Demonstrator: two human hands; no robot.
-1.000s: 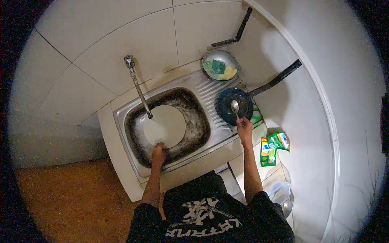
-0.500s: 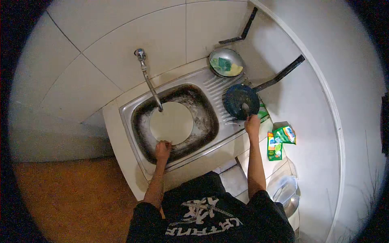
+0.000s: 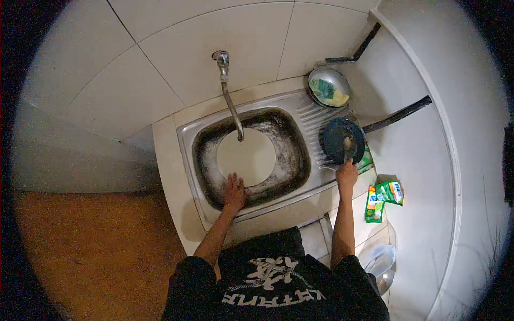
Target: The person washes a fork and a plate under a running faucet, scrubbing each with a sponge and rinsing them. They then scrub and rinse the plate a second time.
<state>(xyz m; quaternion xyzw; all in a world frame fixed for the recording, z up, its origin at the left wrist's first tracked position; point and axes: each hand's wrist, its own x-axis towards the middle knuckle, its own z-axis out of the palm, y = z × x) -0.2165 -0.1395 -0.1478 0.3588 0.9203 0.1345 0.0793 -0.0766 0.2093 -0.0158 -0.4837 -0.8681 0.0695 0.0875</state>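
Observation:
A round, off-white, plate-like thing (image 3: pixel 246 160) lies in the metal sink (image 3: pixel 292 184), under the spout of the tap (image 3: pixel 231 104). My left hand (image 3: pixel 234 193) has its fingers spread at the near edge of that pale round thing. Over on the drainboard, my right hand (image 3: pixel 347 175) is closed on the handle of a spoon (image 3: pixel 347 143). The spoon's bowl points away from me and overlaps the dark round pan (image 3: pixel 333 140).
Behind the pan stands a metal bowl (image 3: pixel 317 80) holding a green and yellow sponge (image 3: pixel 325 90). Green packets (image 3: pixel 373 208) lie on the counter at right, with a clear plastic container (image 3: pixel 381 260) nearer me. Black brackets (image 3: pixel 399 115) jut from the wall.
My left hand has gone from curled fingers to spread ones at the pale round thing. My right hand still holds the spoon at the pan. The whole view has shifted.

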